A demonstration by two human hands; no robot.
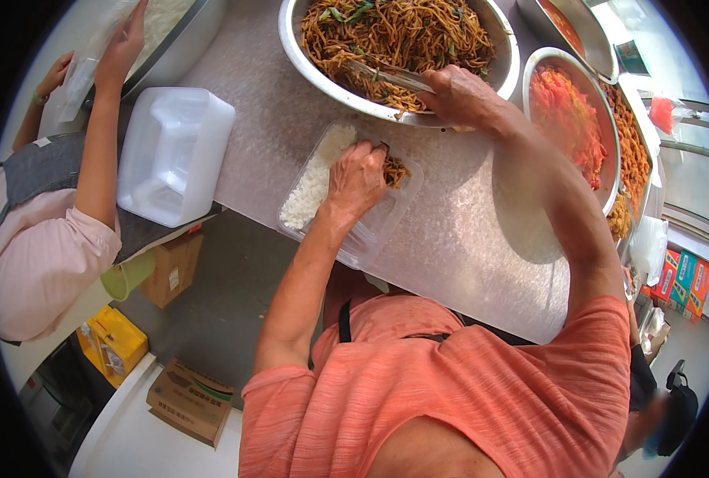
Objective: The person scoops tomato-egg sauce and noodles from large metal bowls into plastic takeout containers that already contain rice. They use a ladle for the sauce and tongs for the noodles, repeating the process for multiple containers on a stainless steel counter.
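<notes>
A large metal basin [288,42] of brown stir-fried noodles [390,30] with green leaves stands at the far side of the counter. My right hand [459,95] grips metal tongs [399,77] at the basin's near rim, and their tips reach into the noodles. Below it lies a clear compartment tray [402,206] with white rice [306,191] along its left side and a small heap of noodles [396,172] in an upper compartment. My left hand [357,179] bends over the tray's middle, beside those noodles. Its fingertips are hidden, so what they grip is unclear.
Nested empty trays [178,155] stand left on the counter [259,119]. Beyond them, another person's hand [121,51] holds a plastic bag near a rice tub [178,45]. A bowl of red-and-yellow food [569,119] and fried food [626,143] line the right.
</notes>
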